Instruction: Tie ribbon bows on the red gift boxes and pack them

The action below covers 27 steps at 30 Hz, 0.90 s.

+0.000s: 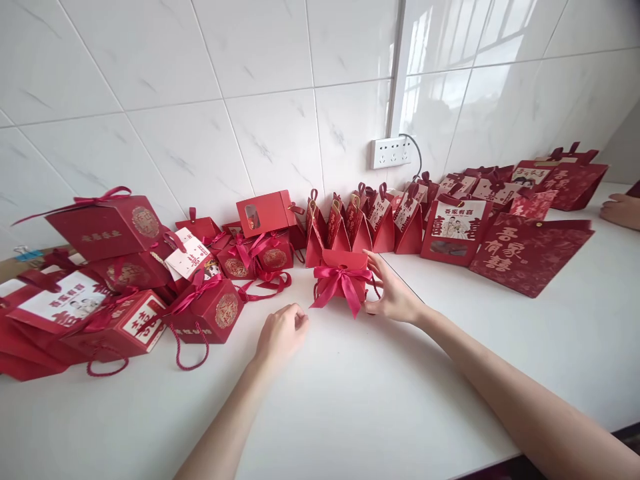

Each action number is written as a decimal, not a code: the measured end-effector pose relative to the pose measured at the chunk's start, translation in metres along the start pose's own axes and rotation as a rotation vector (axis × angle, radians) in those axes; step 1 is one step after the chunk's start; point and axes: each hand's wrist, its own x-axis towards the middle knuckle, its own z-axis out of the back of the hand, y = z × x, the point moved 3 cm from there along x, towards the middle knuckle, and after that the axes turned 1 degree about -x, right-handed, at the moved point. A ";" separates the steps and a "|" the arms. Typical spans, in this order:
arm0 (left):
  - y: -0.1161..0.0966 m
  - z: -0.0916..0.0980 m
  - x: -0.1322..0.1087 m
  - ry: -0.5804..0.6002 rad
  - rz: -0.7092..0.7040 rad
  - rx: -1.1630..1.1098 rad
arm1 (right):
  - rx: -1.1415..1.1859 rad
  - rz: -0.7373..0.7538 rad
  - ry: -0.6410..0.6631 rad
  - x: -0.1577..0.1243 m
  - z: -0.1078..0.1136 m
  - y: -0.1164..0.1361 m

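Observation:
A small red gift box (334, 260) with a bright pink ribbon bow stands upright on the white table. My right hand (395, 293) grips its right side, thumb low and fingers higher up near the cord. To the left and nearer to me, my left hand (283, 330) rests on the tabletop with its fingers curled in, and nothing shows in it. Just left of that hand sits a red box with a gold round emblem (213, 308), its cord handle lying on the table. Loose pink ribbon (270, 287) trails between this box and the one I grip.
Red triangular gift boxes (337, 227) stand in a row behind. At left, red boxes (105, 227) are piled up. Larger red bags (530, 257) fill the right side. A power strip (391, 153) is on the tiled wall. Another person's hand (621, 211) shows at far right.

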 end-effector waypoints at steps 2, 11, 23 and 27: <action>-0.003 0.000 -0.002 0.028 -0.036 0.045 | -0.070 -0.008 -0.091 0.001 0.004 -0.006; -0.006 0.001 -0.003 0.049 -0.091 0.110 | -0.164 -0.037 -0.231 0.003 0.009 -0.017; -0.007 0.013 -0.001 -0.229 -0.035 -0.110 | -0.170 0.153 -0.082 -0.001 0.000 -0.001; -0.024 0.018 -0.009 -0.381 -0.100 -0.428 | -0.163 0.257 -0.008 -0.006 -0.007 0.018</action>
